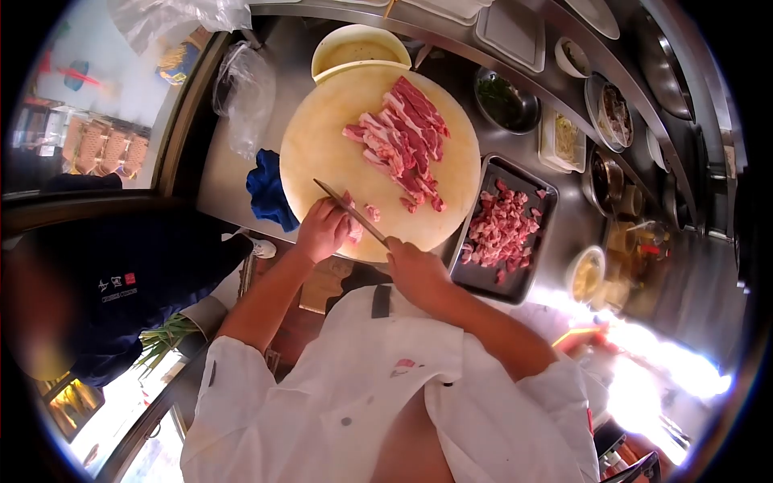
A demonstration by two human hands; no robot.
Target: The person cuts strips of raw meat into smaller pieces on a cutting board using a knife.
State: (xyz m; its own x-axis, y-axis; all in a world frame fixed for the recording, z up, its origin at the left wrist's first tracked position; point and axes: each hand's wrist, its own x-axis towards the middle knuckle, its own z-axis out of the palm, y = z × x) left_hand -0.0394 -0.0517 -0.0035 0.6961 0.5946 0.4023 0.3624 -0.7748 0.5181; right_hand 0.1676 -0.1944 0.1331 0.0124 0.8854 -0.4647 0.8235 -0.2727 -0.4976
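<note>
Right hand closed around knife; left hand curls against meat strip, whether clamped, cannot tell. Strip lies toward round board's near edge, between hands, nearer left, long axis pointing roughly away from body, blade slanting across.

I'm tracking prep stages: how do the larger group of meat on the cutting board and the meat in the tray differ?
The meat strips are mostly long; the meat pieces are small chunks. The strips lie on the pale cutting board; the pieces sit in the dark tray. Both look raw, red and pale.
</note>
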